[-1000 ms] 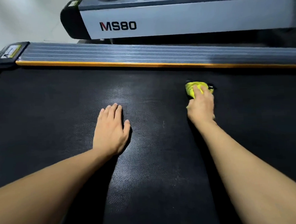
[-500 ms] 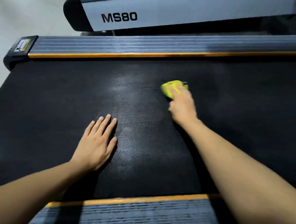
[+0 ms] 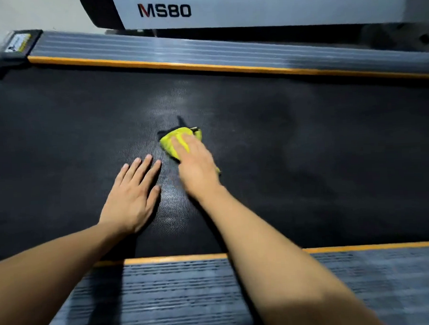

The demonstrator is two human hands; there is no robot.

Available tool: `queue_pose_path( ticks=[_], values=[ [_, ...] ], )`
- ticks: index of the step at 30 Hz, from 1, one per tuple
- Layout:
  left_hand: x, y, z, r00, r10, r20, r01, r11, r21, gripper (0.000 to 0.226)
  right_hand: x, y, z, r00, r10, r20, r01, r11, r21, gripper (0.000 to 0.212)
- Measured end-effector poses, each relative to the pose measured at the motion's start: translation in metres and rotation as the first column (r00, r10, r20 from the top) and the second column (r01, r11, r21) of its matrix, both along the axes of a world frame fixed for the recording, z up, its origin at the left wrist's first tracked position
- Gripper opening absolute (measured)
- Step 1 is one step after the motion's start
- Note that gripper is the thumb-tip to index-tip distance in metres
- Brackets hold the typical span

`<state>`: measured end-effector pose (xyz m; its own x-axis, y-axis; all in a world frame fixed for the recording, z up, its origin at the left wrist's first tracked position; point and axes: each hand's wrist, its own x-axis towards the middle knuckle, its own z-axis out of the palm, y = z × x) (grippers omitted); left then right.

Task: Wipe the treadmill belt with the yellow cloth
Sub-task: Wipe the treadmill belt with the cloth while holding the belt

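The black textured treadmill belt (image 3: pixel 307 145) fills the middle of the view. A crumpled yellow cloth (image 3: pixel 170 141) lies on it near the centre, pressed down under my right hand (image 3: pixel 196 165), whose fingers cover most of it. My left hand (image 3: pixel 133 194) rests flat on the belt just to the left, fingers spread, holding nothing. The two hands are nearly side by side, a narrow strip of belt between them.
Grey ribbed side rails with orange trim run along the far edge (image 3: pixel 203 56) and the near edge (image 3: pixel 363 278) of the belt. A black end cap (image 3: pixel 13 51) with a yellow label closes the far rail's left end. A second machine marked MS80 (image 3: pixel 164 11) stands behind.
My right hand has slid the cloth leftward and toward me across the belt, ending close to my left hand. The view has tilted back, bringing the near side rail into sight.
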<state>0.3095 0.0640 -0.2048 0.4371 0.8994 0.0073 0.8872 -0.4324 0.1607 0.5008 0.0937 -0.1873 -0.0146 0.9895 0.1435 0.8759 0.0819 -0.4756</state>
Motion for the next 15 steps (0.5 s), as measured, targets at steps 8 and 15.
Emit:
queue_pose_path(
  ticks=[8, 15],
  values=[
    [0.002, -0.001, -0.002, 0.999, 0.028, 0.035, -0.027, 1.0, -0.009, 0.063, 0.156, -0.078, -0.006, 0.844, -0.526, 0.103, 0.532, 0.845, -0.043, 0.067],
    [-0.001, -0.001, -0.003, 0.998, 0.023, 0.052, -0.022, 1.0, -0.016, 0.061, -0.025, -0.088, -0.002, 0.996, -0.068, -0.057, 0.065, 0.996, -0.056, 0.07]
  ],
)
